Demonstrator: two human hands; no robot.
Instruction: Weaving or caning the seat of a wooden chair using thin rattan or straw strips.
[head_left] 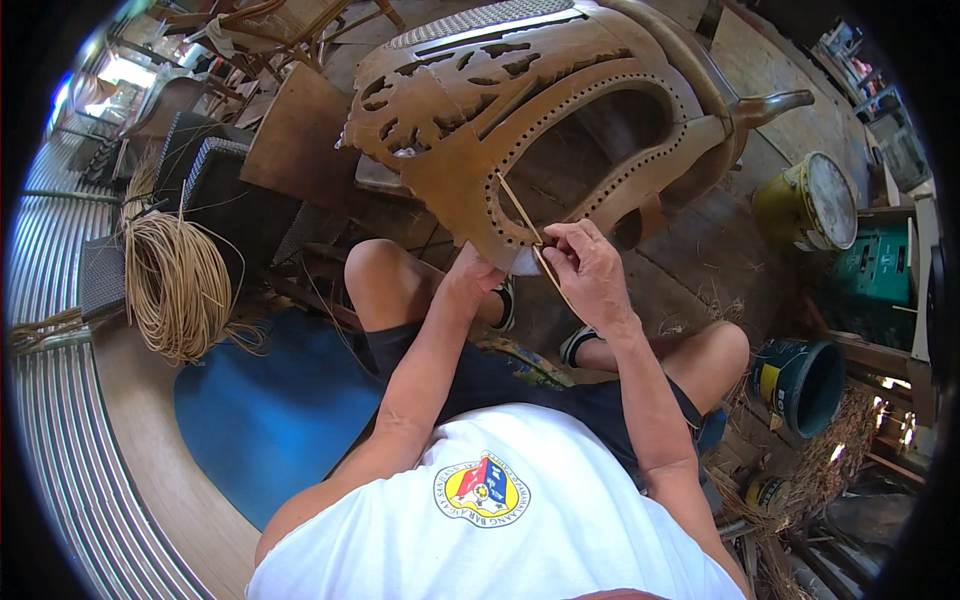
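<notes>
A carved brown wooden chair frame [440, 190] lies tilted in front of my knees, with a row of small holes around its curved opening. A thin pale rattan strand [520, 208] runs from the holes on the opening's left side down to my right hand [590, 268]. That hand is closed, pinching the strand between thumb and fingers at the frame's near edge. My left hand [476, 272] is against the lower edge of the frame, its fingers mostly hidden behind the wood. Between the hands shows a small whitish patch [525, 262] that I cannot make out.
A coil of rattan [178, 285] hangs at left beside dark woven panels [215, 165]. A blue rounded surface [275, 400] lies below it. At right stand a yellow-green bucket [780, 208], a dark open bucket [818, 395] and a green crate [872, 268]. Fibre scraps [840, 440] litter the floor.
</notes>
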